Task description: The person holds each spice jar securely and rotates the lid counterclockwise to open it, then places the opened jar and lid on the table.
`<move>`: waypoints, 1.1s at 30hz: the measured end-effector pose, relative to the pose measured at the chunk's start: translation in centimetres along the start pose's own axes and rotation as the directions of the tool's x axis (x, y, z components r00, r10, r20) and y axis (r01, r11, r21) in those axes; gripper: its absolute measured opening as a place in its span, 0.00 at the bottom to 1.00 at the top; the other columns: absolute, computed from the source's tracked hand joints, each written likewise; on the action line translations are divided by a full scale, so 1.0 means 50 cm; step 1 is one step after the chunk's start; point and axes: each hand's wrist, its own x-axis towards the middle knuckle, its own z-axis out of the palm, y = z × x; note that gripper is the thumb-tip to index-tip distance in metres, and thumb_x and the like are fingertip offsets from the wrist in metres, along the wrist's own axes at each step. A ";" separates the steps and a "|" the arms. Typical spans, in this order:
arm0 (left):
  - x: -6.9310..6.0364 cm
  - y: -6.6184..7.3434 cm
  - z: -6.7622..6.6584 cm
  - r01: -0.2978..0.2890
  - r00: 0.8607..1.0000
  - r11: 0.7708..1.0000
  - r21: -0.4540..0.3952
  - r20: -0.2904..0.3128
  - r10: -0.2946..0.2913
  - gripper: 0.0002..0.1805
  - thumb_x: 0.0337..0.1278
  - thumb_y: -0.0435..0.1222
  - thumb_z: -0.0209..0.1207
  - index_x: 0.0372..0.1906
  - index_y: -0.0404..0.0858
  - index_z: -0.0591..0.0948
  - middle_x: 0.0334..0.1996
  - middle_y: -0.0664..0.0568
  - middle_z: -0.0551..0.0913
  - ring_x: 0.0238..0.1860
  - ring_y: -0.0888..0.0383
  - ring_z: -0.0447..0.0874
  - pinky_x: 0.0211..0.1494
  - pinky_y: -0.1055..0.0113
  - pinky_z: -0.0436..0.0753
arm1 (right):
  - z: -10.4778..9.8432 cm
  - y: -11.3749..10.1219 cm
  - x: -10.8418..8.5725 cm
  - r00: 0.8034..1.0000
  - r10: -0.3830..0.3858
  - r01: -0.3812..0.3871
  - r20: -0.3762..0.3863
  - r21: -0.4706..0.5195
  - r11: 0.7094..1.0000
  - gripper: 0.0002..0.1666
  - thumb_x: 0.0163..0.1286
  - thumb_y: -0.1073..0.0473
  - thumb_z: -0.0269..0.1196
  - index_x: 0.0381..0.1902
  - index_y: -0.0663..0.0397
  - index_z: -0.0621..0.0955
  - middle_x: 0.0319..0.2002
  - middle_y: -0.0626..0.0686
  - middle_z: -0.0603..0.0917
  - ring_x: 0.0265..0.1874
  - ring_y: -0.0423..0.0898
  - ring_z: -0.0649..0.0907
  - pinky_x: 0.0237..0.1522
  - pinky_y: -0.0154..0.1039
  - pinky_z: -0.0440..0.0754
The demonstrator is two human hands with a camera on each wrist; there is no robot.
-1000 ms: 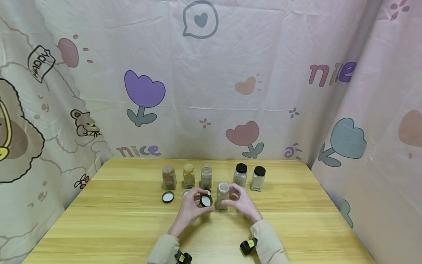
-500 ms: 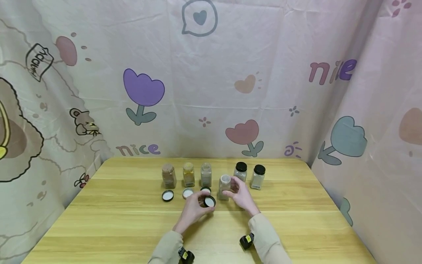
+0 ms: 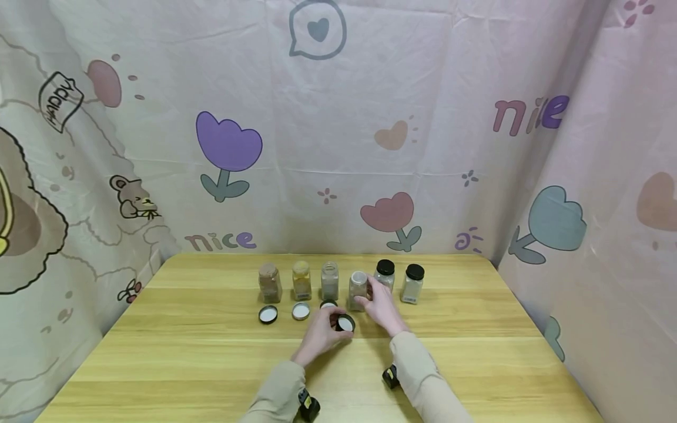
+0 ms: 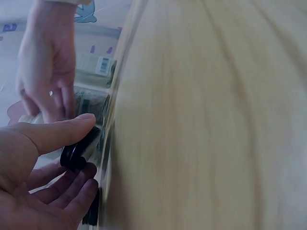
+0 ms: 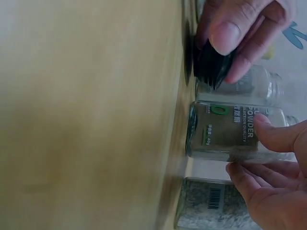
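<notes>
My left hand (image 3: 319, 335) pinches a black lid (image 3: 346, 323), white inside facing up, just above the table in the head view. The right hand (image 3: 383, 306) grips an uncapped spice jar (image 3: 357, 294) with powder and a printed label; the right wrist view shows thumb and fingers on opposite sides of the glass jar (image 5: 225, 129). It stands upright in line with three other lidless jars: a brown one (image 3: 270, 286), a yellow one (image 3: 302, 282) and a greyish one (image 3: 329, 283). Whether its base touches the table is hard to tell.
Two jars with black lids stand at right, one partly behind the right hand (image 3: 384, 271) and one beside it (image 3: 412, 286). Upturned lids lie before the open jars: left (image 3: 268, 315), middle (image 3: 301, 311), and one partly hidden (image 3: 328, 304). A patterned curtain (image 3: 317, 147) hangs behind the table (image 3: 185, 352).
The right hand has moved the jar away from me, back into the row. My left hand has shifted right with the lid, uncovering the middle lid on the table.
</notes>
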 end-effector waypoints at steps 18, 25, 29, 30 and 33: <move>0.029 0.027 0.037 -0.012 0.995 0.956 0.292 -0.094 0.041 0.22 0.39 0.29 0.74 0.45 0.26 0.85 0.39 0.37 0.89 0.41 0.42 0.85 0.44 0.53 0.85 | 0.019 -0.020 0.030 0.997 0.056 -0.060 -0.050 -0.083 0.995 0.25 0.67 0.70 0.63 0.62 0.63 0.74 0.55 0.67 0.85 0.57 0.63 0.83 0.63 0.60 0.81; 0.047 0.036 0.047 0.042 0.994 0.912 0.408 -0.106 0.002 0.15 0.42 0.29 0.74 0.37 0.30 0.83 0.30 0.40 0.87 0.32 0.44 0.86 0.28 0.55 0.84 | 0.026 -0.025 0.035 0.994 0.088 -0.093 -0.067 -0.086 0.992 0.28 0.69 0.70 0.60 0.66 0.64 0.71 0.56 0.68 0.84 0.57 0.65 0.83 0.61 0.60 0.82; 0.054 0.036 0.053 0.059 0.994 0.881 0.470 -0.108 -0.010 0.11 0.46 0.28 0.73 0.32 0.33 0.80 0.26 0.41 0.84 0.28 0.43 0.85 0.23 0.55 0.81 | 0.030 -0.024 0.037 0.994 0.077 -0.086 -0.084 -0.114 0.990 0.27 0.68 0.71 0.60 0.65 0.67 0.72 0.53 0.69 0.85 0.54 0.66 0.84 0.56 0.60 0.85; 0.054 0.036 0.054 0.060 0.994 0.880 0.471 -0.105 -0.011 0.11 0.46 0.28 0.73 0.32 0.33 0.80 0.25 0.41 0.83 0.27 0.43 0.84 0.22 0.56 0.81 | 0.031 -0.025 0.036 0.993 0.078 -0.088 -0.087 -0.119 0.989 0.27 0.68 0.70 0.61 0.65 0.67 0.72 0.53 0.70 0.84 0.53 0.66 0.84 0.55 0.60 0.85; 0.055 0.036 0.057 0.060 0.995 0.879 0.472 -0.096 -0.017 0.11 0.47 0.29 0.73 0.33 0.33 0.80 0.25 0.41 0.83 0.26 0.43 0.83 0.21 0.58 0.79 | 0.029 -0.028 0.035 0.992 0.096 -0.105 -0.080 -0.114 0.988 0.29 0.69 0.70 0.60 0.68 0.68 0.70 0.55 0.71 0.83 0.55 0.67 0.84 0.57 0.60 0.85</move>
